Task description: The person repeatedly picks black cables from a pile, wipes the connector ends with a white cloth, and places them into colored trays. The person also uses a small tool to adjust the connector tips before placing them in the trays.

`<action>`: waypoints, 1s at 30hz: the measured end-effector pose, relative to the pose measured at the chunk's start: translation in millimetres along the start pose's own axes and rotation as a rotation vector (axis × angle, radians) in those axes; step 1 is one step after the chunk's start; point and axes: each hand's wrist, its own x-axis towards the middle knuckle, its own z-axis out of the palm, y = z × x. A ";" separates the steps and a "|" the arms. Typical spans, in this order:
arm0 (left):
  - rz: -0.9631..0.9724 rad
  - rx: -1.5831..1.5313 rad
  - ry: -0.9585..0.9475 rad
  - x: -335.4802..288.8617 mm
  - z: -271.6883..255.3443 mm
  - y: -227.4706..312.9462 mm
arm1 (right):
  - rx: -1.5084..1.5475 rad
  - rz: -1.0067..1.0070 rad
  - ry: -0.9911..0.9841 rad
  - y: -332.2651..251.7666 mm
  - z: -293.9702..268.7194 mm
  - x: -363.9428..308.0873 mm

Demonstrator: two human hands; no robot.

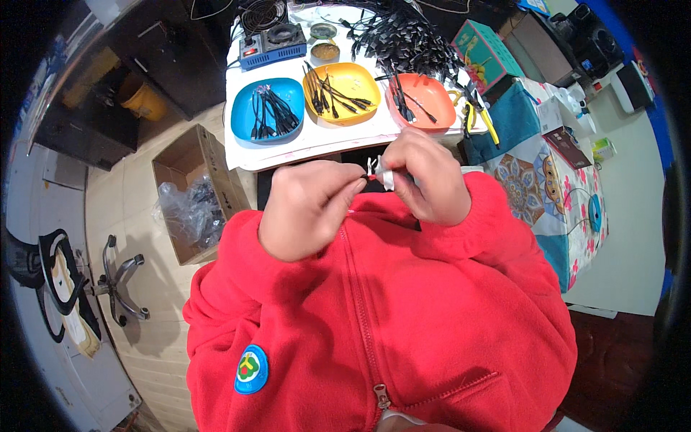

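My left hand (308, 207) is closed, its thumb and forefinger pinching a thin cable (370, 177) with a dark and red end. Close beside it, my right hand (430, 177) is also closed, with a small white scrap (388, 180) between thumb and fingers at the cable's end; whether it is paper or tape I cannot tell. Both hands are held before my chest, just short of the table's near edge. Beyond them stand a blue tray (240, 119), a yellow tray (365, 81) and an orange tray (440, 101), each with short black cables in it.
A heap of black cables (407, 39) covers the back of the table. Yellow-handled pliers (489, 126) lie at its right edge. A blue soldering station (273, 54) stands back left, beside a small tin (325, 50). On the floor to the left is a cardboard box (229, 189).
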 end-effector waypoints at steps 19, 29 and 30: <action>-0.152 -0.052 0.125 -20.6 18.7 4.3 | -0.096 0.065 0.137 -11.3 12.4 -15.3; -0.284 -0.393 -0.051 -24.8 5.9 -10.1 | 0.482 0.479 -0.064 -2.9 -3.3 -11.2; -0.325 -0.506 -0.070 -25.0 4.4 -9.6 | 0.360 0.305 -0.093 -5.5 -6.6 -7.8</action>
